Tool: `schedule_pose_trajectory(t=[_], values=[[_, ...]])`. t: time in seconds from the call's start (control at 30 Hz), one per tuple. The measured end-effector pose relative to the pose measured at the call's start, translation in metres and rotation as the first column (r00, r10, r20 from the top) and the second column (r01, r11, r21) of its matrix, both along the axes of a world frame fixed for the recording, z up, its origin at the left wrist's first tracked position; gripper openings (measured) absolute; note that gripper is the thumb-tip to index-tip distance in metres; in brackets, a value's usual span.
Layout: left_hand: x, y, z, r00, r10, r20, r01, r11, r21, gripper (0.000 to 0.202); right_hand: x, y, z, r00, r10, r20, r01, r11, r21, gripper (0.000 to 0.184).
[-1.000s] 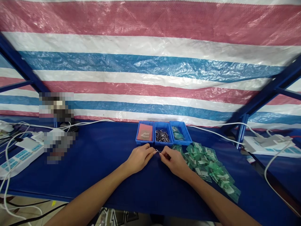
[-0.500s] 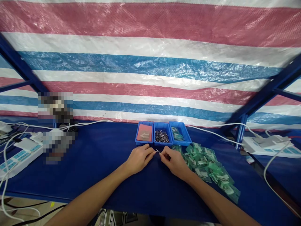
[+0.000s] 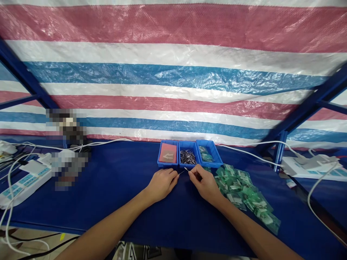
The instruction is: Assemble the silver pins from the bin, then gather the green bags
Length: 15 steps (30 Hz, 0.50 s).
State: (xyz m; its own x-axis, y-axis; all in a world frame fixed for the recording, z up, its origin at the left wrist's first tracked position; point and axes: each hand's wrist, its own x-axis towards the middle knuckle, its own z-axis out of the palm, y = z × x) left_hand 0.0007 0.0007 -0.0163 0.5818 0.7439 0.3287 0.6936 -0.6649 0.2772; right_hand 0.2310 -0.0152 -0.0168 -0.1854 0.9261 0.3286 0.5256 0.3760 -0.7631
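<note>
My left hand [image 3: 162, 183] rests on the blue table [image 3: 121, 187], fingers pinched on a thin metal pin [image 3: 181, 172]. My right hand [image 3: 204, 183] is beside it, thumb and forefinger pinched on a second small metal piece [image 3: 186, 169] that points up toward the trays. Just beyond the hands stand three small blue trays: the left tray [image 3: 168, 154] holds a red card, the middle tray [image 3: 188, 157] holds several dark metal pins, the right tray [image 3: 208, 154] holds green packets.
A heap of green plastic packets [image 3: 245, 193] lies to the right of my right hand. White power strips and cables sit at the far left [image 3: 24, 177] and far right [image 3: 309, 166]. A striped tarp hangs behind the table. Blue shelf posts stand at both sides.
My hands were pinched together around one small part. Now the right hand has lifted slightly toward the middle tray and the two metal pieces are apart.
</note>
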Motion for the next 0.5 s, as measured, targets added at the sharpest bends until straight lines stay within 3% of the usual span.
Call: schedule_pose_trajectory(t=[0.17, 0.37, 0.5], values=[[0.0006, -0.0008, 0.0017, 1.0, 0.006, -0.028, -0.006, 1.0, 0.001, 0.03, 0.001, -0.0008, 0.0039, 0.997, -0.016, -0.07, 0.015, 1.0, -0.021, 0.035], [0.0022, -0.001, 0.0029, 1.0, 0.019, -0.001, -0.019, 1.0, -0.006, 0.03, -0.0029, 0.0031, -0.0011, 0.932, -0.061, -0.358, 0.004, 0.988, -0.157, 0.038], [0.0017, -0.0014, 0.0032, 1.0, 0.019, 0.006, -0.019, 1.0, -0.006, 0.03, -0.0037, 0.0053, -0.0006, 0.91, -0.071, -0.409, 0.005, 0.987, -0.161, 0.036]])
